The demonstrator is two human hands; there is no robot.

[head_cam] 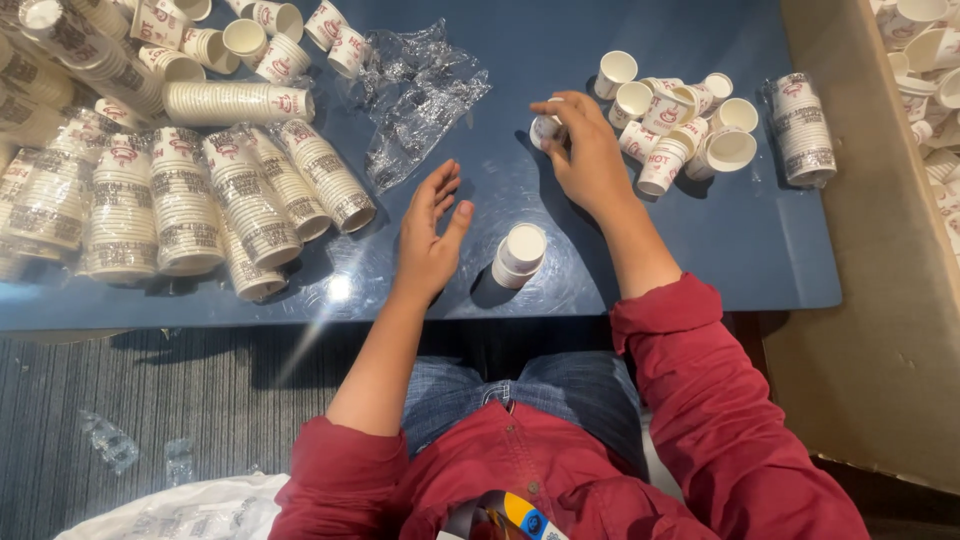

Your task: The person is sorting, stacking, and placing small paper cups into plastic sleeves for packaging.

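Observation:
My right hand (588, 150) grips a small white paper cup (546, 128) with red print, held just above the blue table (700, 240). To its right lies a loose heap of the same cups (680, 125). My left hand (430, 235) hovers open, palm turned inward, holding nothing. Between my hands a short stack of cups (518, 256) stands upside down near the table's front edge.
Several long wrapped cup sleeves (200, 200) lie at the left, with loose cups (260, 40) behind them. Crumpled clear plastic wrap (420, 90) lies in the middle. One wrapped sleeve (803, 130) stands at the right. A cardboard box of cups (930, 80) is at the far right.

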